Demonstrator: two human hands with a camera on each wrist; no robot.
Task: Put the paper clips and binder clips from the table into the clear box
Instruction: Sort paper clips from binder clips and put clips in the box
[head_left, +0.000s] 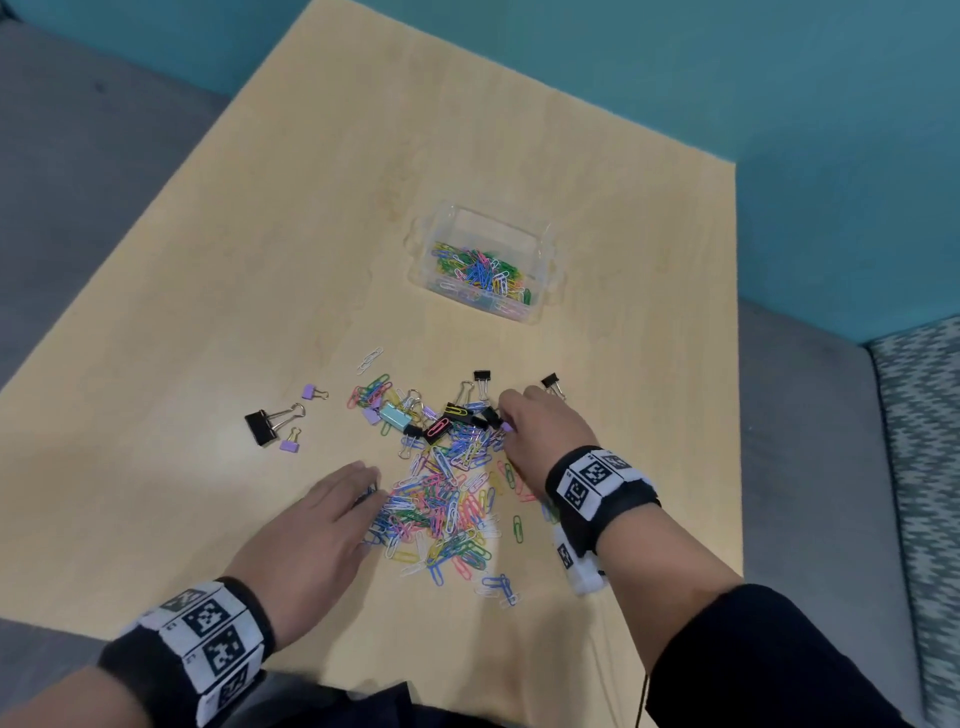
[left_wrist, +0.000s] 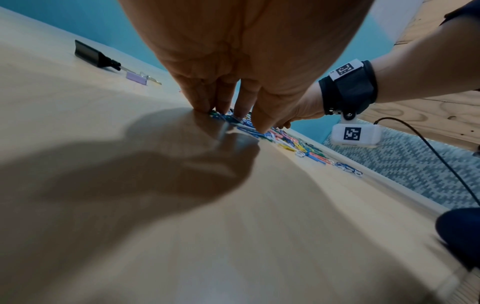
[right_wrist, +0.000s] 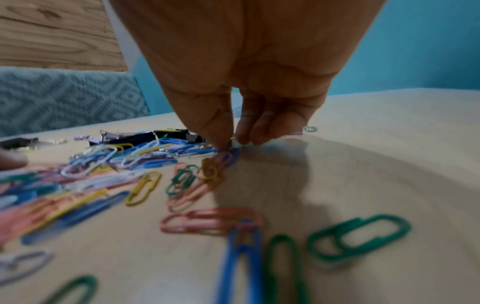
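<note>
A pile of coloured paper clips (head_left: 441, 499) lies on the near part of the wooden table (head_left: 311, 234), with binder clips mixed into its far edge, among them a light blue one (head_left: 395, 415). My left hand (head_left: 371, 512) lies flat, its straight fingers (left_wrist: 244, 107) pressing the pile's left side. My right hand (head_left: 503, 413) reaches down at the pile's far right, its thumb and fingertips (right_wrist: 221, 127) pinched together on clips at the table top. What sits between them is hidden. The clear box (head_left: 540, 249) stands farther back, with several paper clips inside.
A large black binder clip (head_left: 260, 426) and two small purple ones (head_left: 310, 391) (head_left: 289, 444) lie left of the pile. Two black binder clips (head_left: 481, 375) (head_left: 549, 382) sit beyond my right hand. The table edge and a patterned cushion (head_left: 919, 441) are at the right.
</note>
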